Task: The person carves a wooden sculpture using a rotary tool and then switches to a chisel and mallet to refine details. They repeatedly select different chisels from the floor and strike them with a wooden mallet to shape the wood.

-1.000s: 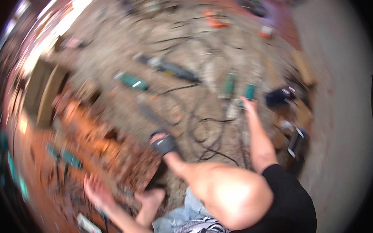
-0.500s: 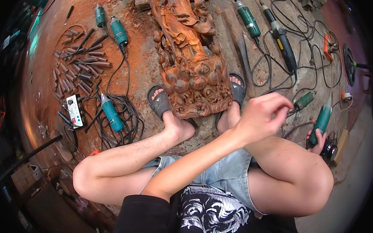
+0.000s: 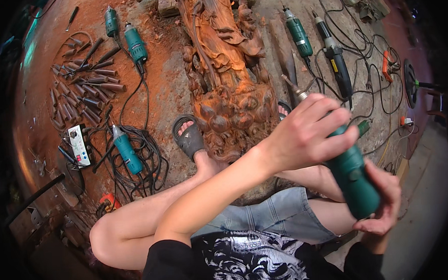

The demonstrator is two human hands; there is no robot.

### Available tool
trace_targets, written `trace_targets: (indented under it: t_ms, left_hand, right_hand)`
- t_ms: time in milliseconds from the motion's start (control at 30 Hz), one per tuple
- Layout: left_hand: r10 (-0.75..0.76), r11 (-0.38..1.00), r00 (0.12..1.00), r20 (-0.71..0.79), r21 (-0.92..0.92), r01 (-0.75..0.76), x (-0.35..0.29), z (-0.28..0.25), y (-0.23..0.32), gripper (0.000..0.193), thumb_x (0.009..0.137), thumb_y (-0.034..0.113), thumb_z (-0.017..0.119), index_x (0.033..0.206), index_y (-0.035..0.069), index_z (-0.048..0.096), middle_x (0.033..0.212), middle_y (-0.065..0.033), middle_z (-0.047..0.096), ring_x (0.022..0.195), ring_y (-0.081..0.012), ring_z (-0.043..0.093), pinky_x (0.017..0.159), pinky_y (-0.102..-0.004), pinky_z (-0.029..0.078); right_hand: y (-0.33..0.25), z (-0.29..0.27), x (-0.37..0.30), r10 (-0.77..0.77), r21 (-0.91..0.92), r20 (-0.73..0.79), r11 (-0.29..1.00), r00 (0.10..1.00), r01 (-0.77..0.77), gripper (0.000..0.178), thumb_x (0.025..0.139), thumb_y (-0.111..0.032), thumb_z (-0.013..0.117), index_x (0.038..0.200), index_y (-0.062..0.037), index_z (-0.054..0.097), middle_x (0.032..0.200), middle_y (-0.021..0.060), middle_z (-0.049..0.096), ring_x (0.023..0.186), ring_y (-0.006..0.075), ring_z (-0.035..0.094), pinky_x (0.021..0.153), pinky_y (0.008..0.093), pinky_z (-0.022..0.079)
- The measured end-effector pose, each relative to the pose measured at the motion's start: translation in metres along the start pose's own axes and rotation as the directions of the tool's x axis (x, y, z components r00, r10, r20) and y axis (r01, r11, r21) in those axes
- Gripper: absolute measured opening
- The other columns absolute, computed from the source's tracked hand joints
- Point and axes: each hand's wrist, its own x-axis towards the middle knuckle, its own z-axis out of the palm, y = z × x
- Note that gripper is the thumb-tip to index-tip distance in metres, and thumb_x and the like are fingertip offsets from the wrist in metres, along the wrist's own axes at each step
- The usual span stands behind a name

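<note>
A green electric die grinder (image 3: 355, 181) is held above my right leg, its nose tilted up and to the left. From its nose sticks a slim metal burr (image 3: 293, 87). My left hand (image 3: 310, 133) wraps over the front of the body, with its fingers hiding most of the collar. Around the rear end curls my right hand (image 3: 385, 192), its thumb side against the casing. The reddish carved wooden statue (image 3: 229, 53) lies between my feet, its lumpy carved base (image 3: 227, 109) nearest me. The burr tip is close to the right of that base, apparently apart from it.
On the left lie several carving chisels (image 3: 80, 94), a white control box (image 3: 79, 145), a teal grinder (image 3: 127, 155) on coiled black cable, and another teal grinder (image 3: 136, 45). On the right are a green grinder (image 3: 298, 34), a longer black-handled grinder (image 3: 339, 70) and tangled cords (image 3: 362, 31).
My right hand has brought the die grinder inward from the far right, beside my knee. My left hand, empty before, has closed around its front. My view has shifted slightly.
</note>
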Motion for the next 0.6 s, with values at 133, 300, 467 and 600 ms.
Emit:
trace_targets:
  t_ms: [133,300,467,600]
  left_hand:
    - [0.044,0.995,0.983,0.179,-0.097,-0.027,-0.031,-0.019,-0.027,0.027,0.073,0.017,0.074,0.098,0.011,0.068,0.099,-0.0070,0.066,0.092,-0.0248,0.067,0.078,-0.0401,0.056]
    - [0.056,0.967,0.963,0.265,-0.256,0.015,-0.034,-0.039,-0.059,0.024,0.072,0.014,0.075,0.095,0.010,0.068,0.097,-0.0074,0.067,0.089,-0.0254,0.068,0.079,-0.0406,0.056]
    - [0.081,0.974,0.917,0.391,-0.228,0.011,-0.031,-0.056,-0.080,0.026,0.071,0.016,0.075,0.095,0.009,0.068,0.098,-0.0077,0.067,0.090,-0.0265,0.068,0.078,-0.0403,0.058]
    - [0.022,0.992,0.914,0.404,-0.120,0.030,-0.032,-0.062,-0.094,0.025,0.069,0.015,0.074,0.093,0.009,0.070,0.098,-0.0074,0.068,0.094,-0.0279,0.070,0.082,-0.0422,0.060]
  right_hand:
    - [0.057,0.061,-0.016,-0.013,0.281,-0.067,0.959,0.998,0.031,0.097,0.063,-0.041,0.099,0.140,0.0041,0.062,0.141,0.0378,0.058,0.133,0.0442,0.060,0.114,0.0495,0.044]
    - [0.072,0.078,0.011,-0.053,0.427,0.117,0.904,0.992,-0.002,0.089,0.058,-0.029,0.102,0.133,0.0044,0.066,0.145,0.0427,0.051,0.136,0.0551,0.053,0.115,0.0546,0.043]
    - [0.072,0.158,0.052,-0.096,0.440,-0.287,0.871,0.953,0.220,0.069,0.071,-0.018,0.097,0.132,-0.0138,0.064,0.159,0.0438,0.030,0.140,0.0596,0.046,0.113,0.0600,0.044]
    - [0.064,0.180,0.077,-0.046,0.279,-0.379,0.947,0.924,0.161,0.055,0.075,-0.019,0.096,0.121,-0.0200,0.067,0.158,0.0424,0.034,0.137,0.0598,0.049,0.112,0.0625,0.044]
